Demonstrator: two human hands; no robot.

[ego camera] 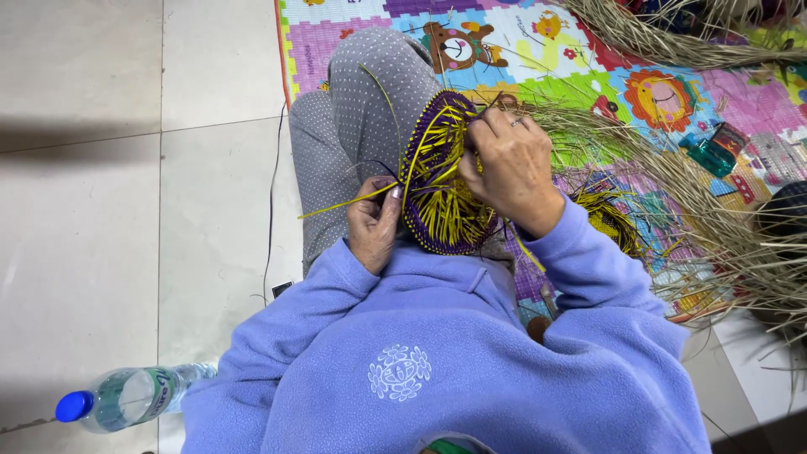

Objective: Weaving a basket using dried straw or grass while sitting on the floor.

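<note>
A half-woven round basket (437, 181) of purple and yellow strips rests on edge in my lap, against my grey dotted trouser leg (370, 101). My left hand (374, 223) grips its near left rim, fingers curled round the edge. My right hand (508, 164) closes on the far right rim and pinches the weave there; a ring shows on one finger. Loose yellow strips (336, 206) stick out to the left past my left hand. My lilac fleece sleeves fill the lower view.
A colourful children's play mat (538, 50) lies under me. Bundles of dry straw (714, 210) spread across its right side and top. A teal bottle (713, 153) lies on the mat. A plastic water bottle with a blue cap (126, 397) rests on the pale floor tiles (101, 210).
</note>
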